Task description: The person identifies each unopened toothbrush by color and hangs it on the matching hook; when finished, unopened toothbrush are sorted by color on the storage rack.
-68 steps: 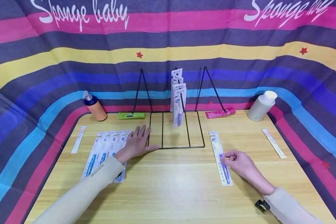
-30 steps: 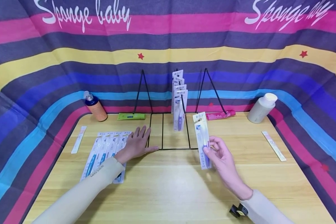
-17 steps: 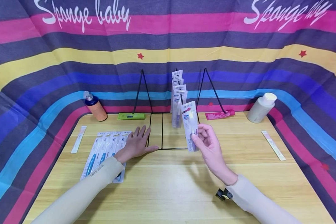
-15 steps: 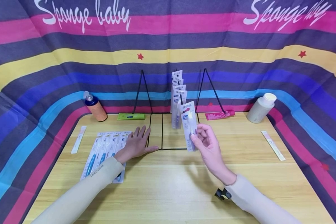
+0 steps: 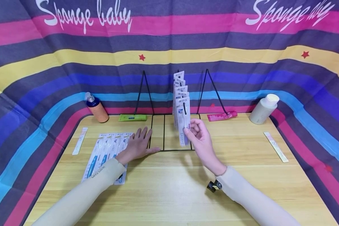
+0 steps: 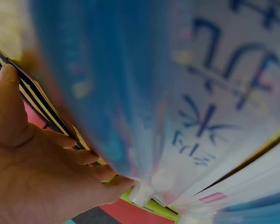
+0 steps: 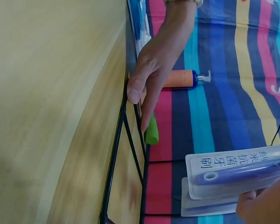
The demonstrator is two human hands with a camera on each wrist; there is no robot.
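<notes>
Right fingers: thumb and fingers [image 5: 192, 133] of the right hand [image 5: 201, 142] pinch a white carded toothbrush pack with a purple handle [image 5: 183, 125], held upright.
Left fingers: stretched out and relaxed, holding nothing; the left hand [image 5: 137, 145] lies flat on the light wooden table [image 5: 172, 188], thumb tip against the front left corner of the black wire display rack [image 5: 164, 131].
Held pack: at 12 o'clock from the right hand, its top level with the rack's black hook [image 5: 185, 108], right in front of the row of matching hanging packs [image 5: 179, 84]; the right wrist view shows its purple handle [image 7: 242, 176] beside a second pack.
Blue packs: a fanned row of flat blue-handled toothbrush packs [image 5: 103, 153] lies under the left wrist, at 9 o'clock from the rack.
Backdrop side: an orange pump bottle [image 5: 96, 108] and a green tube [image 5: 132, 117] at 10 o'clock; a pink tube [image 5: 221, 116] and a white bottle [image 5: 264, 108] at 2 o'clock.
Edges: a slim white strip pack [image 5: 276, 146] at 3 o'clock, another [image 5: 79, 140] at 9 o'clock.
</notes>
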